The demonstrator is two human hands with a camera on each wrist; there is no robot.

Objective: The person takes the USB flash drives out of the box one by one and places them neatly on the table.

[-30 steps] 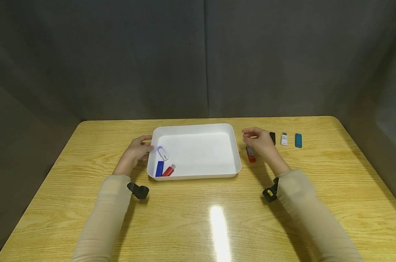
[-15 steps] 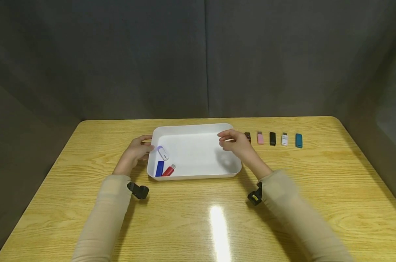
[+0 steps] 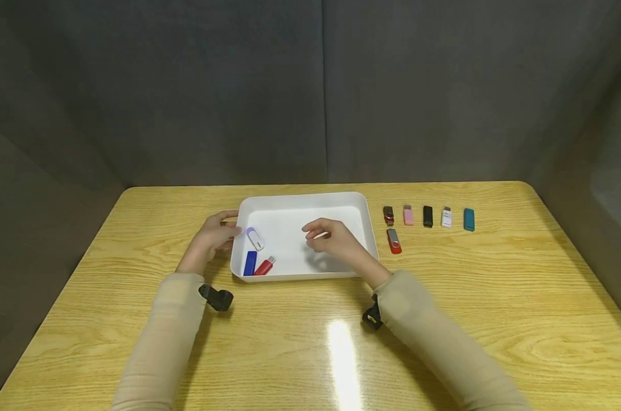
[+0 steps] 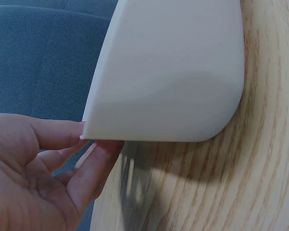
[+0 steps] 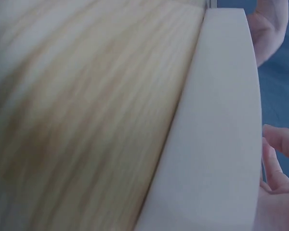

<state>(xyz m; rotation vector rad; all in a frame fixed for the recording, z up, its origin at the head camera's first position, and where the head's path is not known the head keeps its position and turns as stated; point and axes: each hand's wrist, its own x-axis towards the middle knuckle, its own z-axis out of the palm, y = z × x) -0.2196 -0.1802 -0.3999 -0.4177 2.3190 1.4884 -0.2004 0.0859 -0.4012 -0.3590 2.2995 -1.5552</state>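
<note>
A white rectangular tray [image 3: 310, 277] lies on the table. My left hand [image 3: 213, 237] pinches its left rim, thumb on one side and fingers on the other, as the left wrist view [image 4: 43, 168] shows. Above the tray's middle hovers my right hand [image 3: 333, 240], fingers loosely bent, with nothing visible between them; in the right wrist view part of this hand [image 5: 279, 178] shows beyond the tray wall. Inside the tray's left end lie a white and purple USB stick [image 3: 255, 238], a blue USB stick [image 3: 250, 263] and a red USB stick [image 3: 265, 266].
Right of the tray, a row holds a dark red-brown USB stick [image 3: 388, 215], a pink one [image 3: 408, 216], a black one [image 3: 427, 216], a white one [image 3: 446, 217] and a teal one [image 3: 468, 220]. A red and silver USB stick [image 3: 394, 241] lies in front.
My right hand has moved left, from beside the red and silver USB stick to over the tray, uncovering the sticks on the right. The left hand has stayed at the tray's rim.
</note>
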